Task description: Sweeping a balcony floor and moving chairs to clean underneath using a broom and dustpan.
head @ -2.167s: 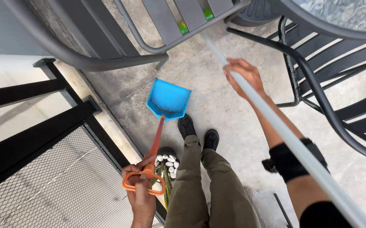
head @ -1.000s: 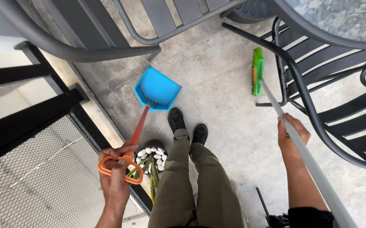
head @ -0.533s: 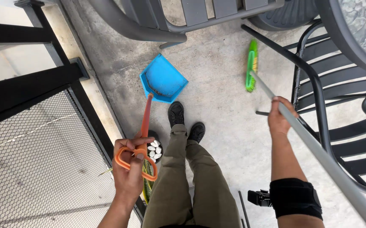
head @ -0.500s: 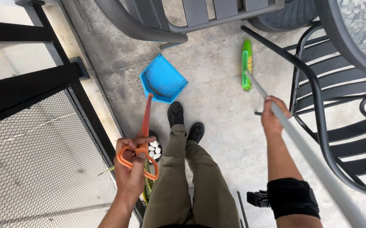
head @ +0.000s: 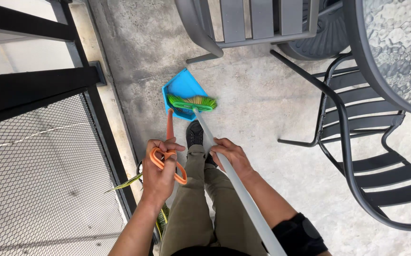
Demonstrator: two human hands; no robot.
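Sweeping broom (head: 193,103) into dustpan (head: 182,90) (chairs (head: 357,142) close)

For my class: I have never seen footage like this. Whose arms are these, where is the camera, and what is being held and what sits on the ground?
The picture comes from one camera worn on a person's head, looking straight down, so you see that person's own arms, legs and shoes. The left hand grips the orange handle of a blue dustpan that rests on the concrete floor. The right hand holds the grey pole of a broom, whose green brush head lies at the dustpan's mouth. Around them stand dark metal chairs, a round glass-topped table and, on the left, a black railing with mesh.
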